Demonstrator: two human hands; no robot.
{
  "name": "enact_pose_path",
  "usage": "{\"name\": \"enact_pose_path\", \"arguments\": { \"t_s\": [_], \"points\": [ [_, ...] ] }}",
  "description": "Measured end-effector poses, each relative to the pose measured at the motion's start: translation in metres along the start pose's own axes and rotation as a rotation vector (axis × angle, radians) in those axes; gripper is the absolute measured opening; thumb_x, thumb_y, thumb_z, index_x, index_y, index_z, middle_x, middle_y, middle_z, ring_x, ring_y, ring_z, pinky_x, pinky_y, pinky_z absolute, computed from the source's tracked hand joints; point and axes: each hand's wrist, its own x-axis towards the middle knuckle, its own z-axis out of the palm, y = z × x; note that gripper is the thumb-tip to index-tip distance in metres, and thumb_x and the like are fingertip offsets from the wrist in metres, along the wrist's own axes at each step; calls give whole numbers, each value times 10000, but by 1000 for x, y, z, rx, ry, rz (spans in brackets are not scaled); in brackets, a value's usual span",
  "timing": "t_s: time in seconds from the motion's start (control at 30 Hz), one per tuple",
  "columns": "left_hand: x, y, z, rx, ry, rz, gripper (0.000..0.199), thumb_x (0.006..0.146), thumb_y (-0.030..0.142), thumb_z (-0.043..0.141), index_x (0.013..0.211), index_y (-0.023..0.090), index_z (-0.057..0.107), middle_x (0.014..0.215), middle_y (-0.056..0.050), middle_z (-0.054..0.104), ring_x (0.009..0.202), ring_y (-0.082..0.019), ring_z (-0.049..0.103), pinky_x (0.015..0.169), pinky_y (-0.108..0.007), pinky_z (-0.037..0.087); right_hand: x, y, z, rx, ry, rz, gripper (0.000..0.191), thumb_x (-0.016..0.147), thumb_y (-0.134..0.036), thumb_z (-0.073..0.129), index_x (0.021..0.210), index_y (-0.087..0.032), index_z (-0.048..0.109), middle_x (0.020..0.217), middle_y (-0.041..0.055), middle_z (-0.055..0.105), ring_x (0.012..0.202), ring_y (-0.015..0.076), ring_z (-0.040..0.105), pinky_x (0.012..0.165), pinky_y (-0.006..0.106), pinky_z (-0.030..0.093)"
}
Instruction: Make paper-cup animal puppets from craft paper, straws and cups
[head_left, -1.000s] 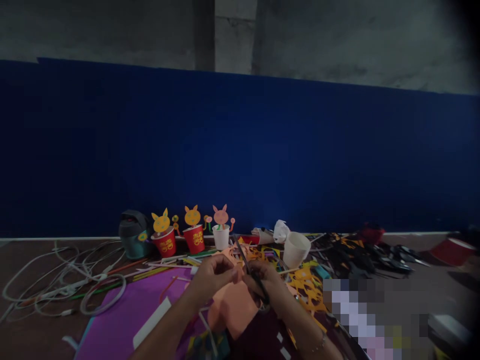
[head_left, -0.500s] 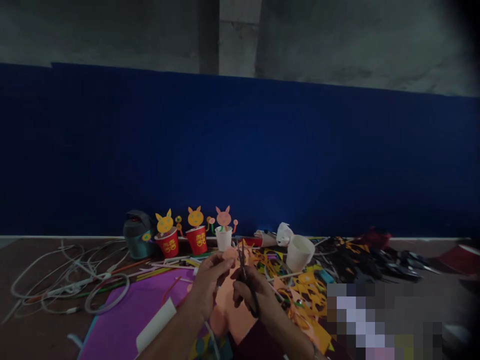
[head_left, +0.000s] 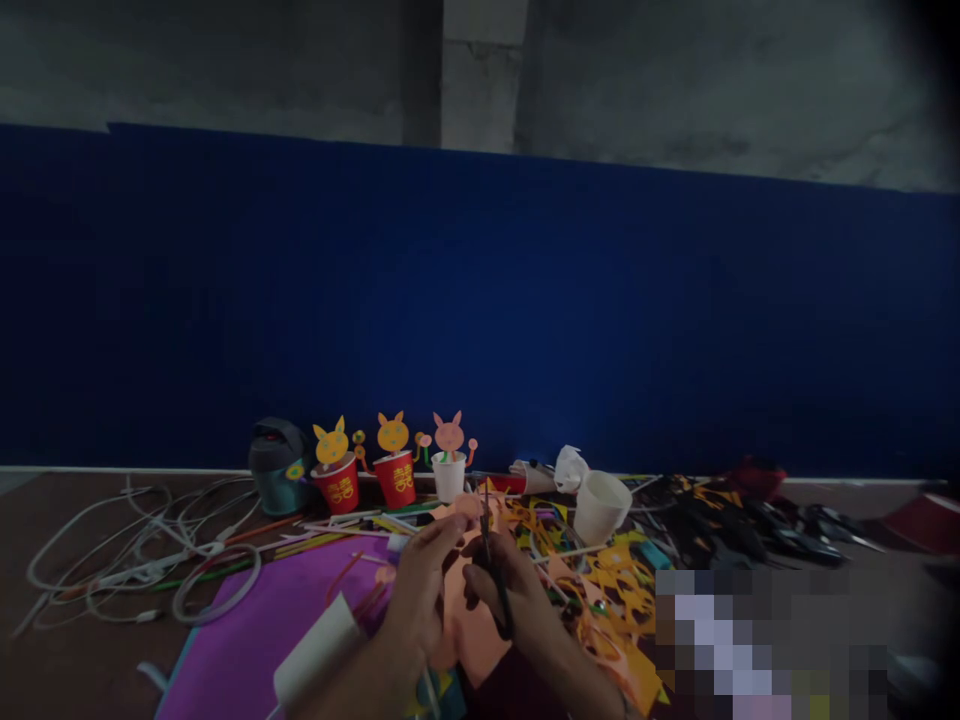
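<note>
My right hand (head_left: 517, 585) is closed around the dark handles of a pair of scissors (head_left: 486, 525), whose blades point away from me, close together. Between the fingertips of my left hand (head_left: 420, 575) is a small piece of salmon-pink paper (head_left: 468, 505), just left of the blades. Whether the blades touch it I cannot tell. Under both hands lies a larger salmon sheet (head_left: 480, 640), partly covered by them. Beyond, a white cup (head_left: 449, 482) bears a pink paper animal head (head_left: 449, 435).
Left of it stand two red cups (head_left: 395, 485) with yellow heads and a teal container (head_left: 279, 480). White cables (head_left: 112, 575), purple paper (head_left: 262, 620) and a white roll (head_left: 315, 650) lie left. Right are a white cup (head_left: 602, 508), paper scraps (head_left: 619, 585) and dark tools (head_left: 787, 530).
The scissor blades have come closer together beside the small paper piece. My hands stay in nearly the same place, and the view has shifted slightly.
</note>
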Motion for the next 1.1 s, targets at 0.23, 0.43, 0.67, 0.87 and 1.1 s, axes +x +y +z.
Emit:
{"name": "enact_pose_path", "arguments": {
  "t_s": [0.23, 0.43, 0.67, 0.87, 1.1],
  "points": [
    [-5, -6, 1, 46, -117, -11, 240, 636, 352, 747, 647, 171, 589, 507, 55, 549, 366, -83, 464, 330, -196, 318, -2, -1, 2, -54, 4, -26, 215, 791, -370, 642, 779, -185, 533, 619, -27, 542, 562, 113, 522, 524, 218, 424],
    [0, -11, -2, 180, -79, 65, 316, 616, 375, 750, 585, 189, 496, 478, 77, 472, 347, -87, 456, 298, -194, 334, -1, -3, 3, -53, 6, -21, 161, 789, -303, 633, 757, -188, 525, 576, -41, 534, 517, 103, 504, 501, 212, 409],
    [3, -10, -6, 262, -69, 85, 334, 626, 403, 744, 518, 175, 524, 500, 48, 460, 418, -97, 465, 354, -205, 343, 0, 7, 3, -63, 42, -41, 178, 775, -322, 644, 763, -195, 521, 598, -41, 519, 528, 105, 489, 496, 213, 400],
    [1, -5, -5, 379, -56, 173, 334, 639, 360, 742, 456, 171, 536, 507, 38, 443, 535, -111, 443, 512, -223, 378, -1, 10, 2, -46, 51, -51, 211, 770, -352, 655, 789, -195, 515, 624, -46, 494, 541, 104, 463, 502, 219, 392],
    [0, -4, -4, 391, -44, 148, 277, 647, 369, 723, 505, 162, 606, 544, 14, 500, 593, -141, 471, 592, -250, 386, -2, 10, 0, -87, 39, -46, 236, 782, -364, 647, 785, -193, 484, 621, -48, 483, 528, 93, 434, 466, 206, 335]
  ]
}}
